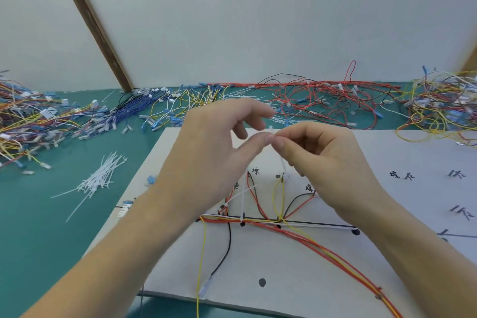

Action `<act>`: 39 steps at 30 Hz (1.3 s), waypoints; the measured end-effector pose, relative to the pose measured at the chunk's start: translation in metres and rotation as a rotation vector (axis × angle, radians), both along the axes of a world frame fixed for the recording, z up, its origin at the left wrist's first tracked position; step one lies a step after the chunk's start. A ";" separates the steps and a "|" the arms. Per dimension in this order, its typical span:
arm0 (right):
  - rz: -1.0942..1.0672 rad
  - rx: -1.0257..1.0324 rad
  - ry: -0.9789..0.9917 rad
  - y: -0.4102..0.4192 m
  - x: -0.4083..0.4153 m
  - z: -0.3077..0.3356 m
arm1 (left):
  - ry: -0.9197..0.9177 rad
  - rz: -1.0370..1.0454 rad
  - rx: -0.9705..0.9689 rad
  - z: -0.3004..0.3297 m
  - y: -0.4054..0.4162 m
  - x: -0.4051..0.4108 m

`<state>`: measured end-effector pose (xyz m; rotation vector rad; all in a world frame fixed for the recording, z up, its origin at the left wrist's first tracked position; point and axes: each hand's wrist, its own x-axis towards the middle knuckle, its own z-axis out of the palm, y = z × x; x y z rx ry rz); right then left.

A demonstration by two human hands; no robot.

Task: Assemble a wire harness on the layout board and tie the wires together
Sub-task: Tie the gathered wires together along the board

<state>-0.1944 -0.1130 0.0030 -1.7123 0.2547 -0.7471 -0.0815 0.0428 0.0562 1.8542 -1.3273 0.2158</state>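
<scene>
Two hands [206, 152] [325, 162], one layout board [309, 266], one cable-tie pile [99, 179].

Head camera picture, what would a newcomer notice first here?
Two hands meet at the centre: the right hand pinches a white cable tie, the left hand touching its tip. Below them, red, yellow and black wires run across the pale layout board. Tangled wire piles line the green table behind.

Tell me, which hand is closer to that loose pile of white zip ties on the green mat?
Left. The left hand is raised over the board's left part, to the right of the pile of zip ties. The right hand is farther right, pinching one zip tie.
</scene>
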 end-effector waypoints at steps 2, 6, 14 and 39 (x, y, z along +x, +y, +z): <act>-0.047 0.136 0.003 -0.003 0.001 -0.001 | -0.121 -0.062 -0.007 -0.010 0.006 -0.016; -0.064 0.252 0.115 -0.008 0.002 -0.001 | -0.214 -0.289 0.334 -0.036 0.019 -0.028; -0.013 0.302 0.247 -0.003 0.002 0.000 | -0.240 -0.295 0.480 -0.042 0.020 -0.018; -0.072 -0.069 0.321 -0.008 0.000 -0.006 | -0.234 -0.254 0.325 -0.069 0.029 -0.016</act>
